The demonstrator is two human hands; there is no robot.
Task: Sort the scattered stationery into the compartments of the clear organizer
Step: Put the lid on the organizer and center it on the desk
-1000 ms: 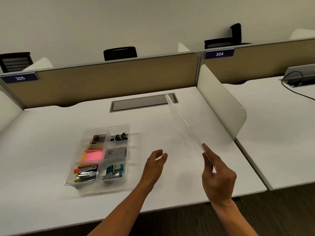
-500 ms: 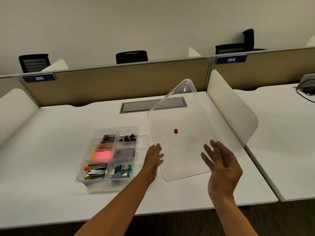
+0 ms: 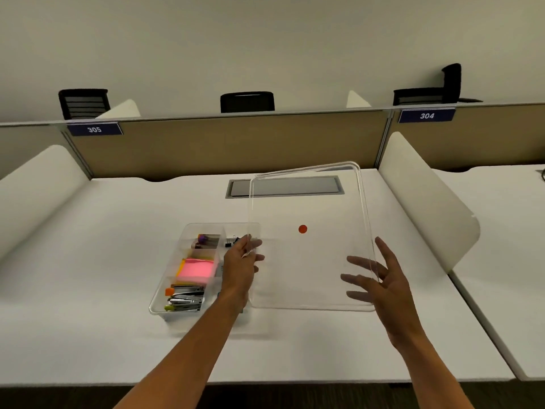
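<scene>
The sorting looks done. The clear plastic organizer box (image 3: 188, 270) sits on the white desk (image 3: 88, 261) with pink sticky notes (image 3: 197, 270), silver staplers (image 3: 184, 299) and black clips (image 3: 233, 241) in its own little spaces. No loose things lie on the desk.

The big flat clear plastic lid (image 3: 309, 261) with a red dot (image 3: 303, 229) hangs at 3 o'clock of the box. The left hand (image 3: 240, 261) pinches its left edge. The right hand (image 3: 380, 278) is spread wide under its right edge. I think the lid goes on next.

The left arm hides the box's near right spaces.
</scene>
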